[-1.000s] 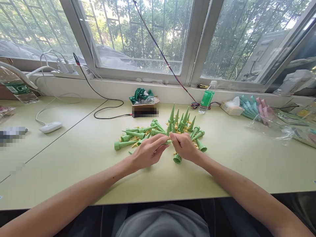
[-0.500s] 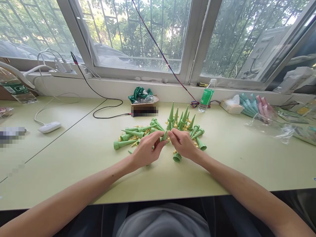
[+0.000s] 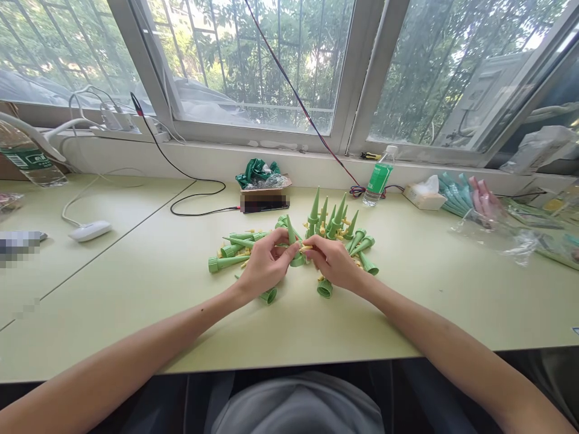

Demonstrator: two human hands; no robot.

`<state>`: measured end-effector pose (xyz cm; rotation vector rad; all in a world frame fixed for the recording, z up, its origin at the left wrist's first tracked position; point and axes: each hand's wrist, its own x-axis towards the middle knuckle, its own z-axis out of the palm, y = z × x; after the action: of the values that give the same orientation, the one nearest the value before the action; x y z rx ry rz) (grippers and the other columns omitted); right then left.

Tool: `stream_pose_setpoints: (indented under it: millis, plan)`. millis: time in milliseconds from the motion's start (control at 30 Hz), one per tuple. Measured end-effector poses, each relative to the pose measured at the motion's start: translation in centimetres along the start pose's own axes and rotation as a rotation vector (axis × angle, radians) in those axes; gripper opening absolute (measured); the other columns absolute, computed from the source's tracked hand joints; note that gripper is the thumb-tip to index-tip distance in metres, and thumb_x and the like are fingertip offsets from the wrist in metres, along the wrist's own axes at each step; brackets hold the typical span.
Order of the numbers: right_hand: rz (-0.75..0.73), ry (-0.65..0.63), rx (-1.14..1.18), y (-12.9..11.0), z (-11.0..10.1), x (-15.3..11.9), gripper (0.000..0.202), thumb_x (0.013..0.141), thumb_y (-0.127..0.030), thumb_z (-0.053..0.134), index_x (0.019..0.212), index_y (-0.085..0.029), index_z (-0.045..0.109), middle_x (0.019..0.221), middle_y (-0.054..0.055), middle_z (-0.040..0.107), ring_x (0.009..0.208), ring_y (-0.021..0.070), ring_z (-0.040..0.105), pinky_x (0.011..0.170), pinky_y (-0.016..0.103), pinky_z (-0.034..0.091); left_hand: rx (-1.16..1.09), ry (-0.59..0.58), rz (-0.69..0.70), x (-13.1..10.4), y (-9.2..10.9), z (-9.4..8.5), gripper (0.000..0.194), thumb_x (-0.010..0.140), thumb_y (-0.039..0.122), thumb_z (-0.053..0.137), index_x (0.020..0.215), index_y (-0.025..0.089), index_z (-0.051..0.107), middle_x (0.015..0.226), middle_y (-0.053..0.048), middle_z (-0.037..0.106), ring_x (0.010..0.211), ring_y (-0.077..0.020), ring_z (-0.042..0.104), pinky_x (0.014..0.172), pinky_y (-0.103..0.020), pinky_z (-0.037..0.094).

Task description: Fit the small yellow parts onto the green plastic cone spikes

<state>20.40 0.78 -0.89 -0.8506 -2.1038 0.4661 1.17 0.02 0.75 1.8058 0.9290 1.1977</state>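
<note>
My left hand (image 3: 268, 260) is closed around a green plastic plant-watering spike (image 3: 291, 232), its tip pointing up and its wide collar at the bottom. Pinched between thumb and finger of my right hand (image 3: 335, 259) is a small yellow valve (image 3: 306, 247), held against the spike's side. Just where the two meet is partly hidden by my fingers. Behind my hands several green spikes (image 3: 314, 214) stand upright. More spikes (image 3: 226, 263) lie on their sides to the left, mixed with yellow valves. Others (image 3: 368, 263) lie to the right, and one (image 3: 324, 289) sits nearest me, open end showing.
The pale green table (image 3: 407, 313) runs up to the window wall. At the back are a small box (image 3: 262, 184) with green wrapping, a water bottle (image 3: 379, 178) and a tissue pack (image 3: 424, 194). A white mouse (image 3: 90, 231) lies left; clear plastic wrap (image 3: 502, 235) lies right.
The spike in my left hand has turned more upright and shows more of its length. My right hand has drawn slightly right, and the yellow valve in its fingers now shows.
</note>
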Motion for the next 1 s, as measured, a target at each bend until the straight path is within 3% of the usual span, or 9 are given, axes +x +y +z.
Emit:
stream_pose_setpoints:
  millis: [300, 467, 633, 1000]
  plan:
    - [-0.057, -0.05, -0.079, 0.3, -0.37, -0.05, 0.025, 0.102, -0.033, 0.04, 0.082, -0.02, 0.047, 0.064, -0.004, 0.043, 0.056, 0.0102, 0.036, 0.055, 0.023, 0.031, 0.09, -0.01, 0.067, -0.11, -0.08, 0.04, 0.019, 0.092, 0.036, 0.059, 0.095, 0.017, 0.058, 0.074, 0.0, 0.056, 0.044, -0.0044, 0.038, 0.037, -0.019, 0.028]
    - [-0.072, -0.047, -0.099, 0.36, -0.34, -0.14, 0.027, 0.103, -0.033, 0.038, 0.079, -0.02, 0.044, 0.063, -0.005, 0.038, 0.055, 0.01, 0.033, 0.055, 0.023, 0.029, 0.201, 0.001, 0.204, -0.2, -0.41, -0.03, 0.015, 0.091, 0.031, 0.059, 0.095, 0.017, 0.058, 0.077, -0.001, 0.057, 0.054, -0.0081, 0.052, 0.046, -0.019, 0.038]
    - [-0.077, -0.038, -0.095, 0.36, -0.16, -0.29, 0.028, 0.103, -0.032, 0.037, 0.078, -0.021, 0.043, 0.062, -0.005, 0.037, 0.054, 0.0098, 0.032, 0.055, 0.023, 0.029, 0.236, -0.002, 0.241, -0.26, -0.62, -0.03, 0.012, 0.092, 0.029, 0.058, 0.095, 0.017, 0.057, 0.077, -0.001, 0.058, 0.056, -0.0087, 0.056, 0.049, -0.019, 0.042]
    - [-0.054, 0.006, -0.047, -0.32, -0.14, -0.25, 0.034, 0.104, -0.035, 0.032, 0.073, -0.021, 0.038, 0.059, -0.005, 0.039, 0.051, 0.0093, 0.035, 0.053, 0.023, 0.03, 0.301, 0.013, 0.36, -0.49, -0.42, 0.0, 0.01, 0.092, 0.027, 0.057, 0.095, 0.018, 0.058, 0.07, 0.001, 0.054, 0.051, -0.0072, 0.044, 0.049, -0.019, 0.041]
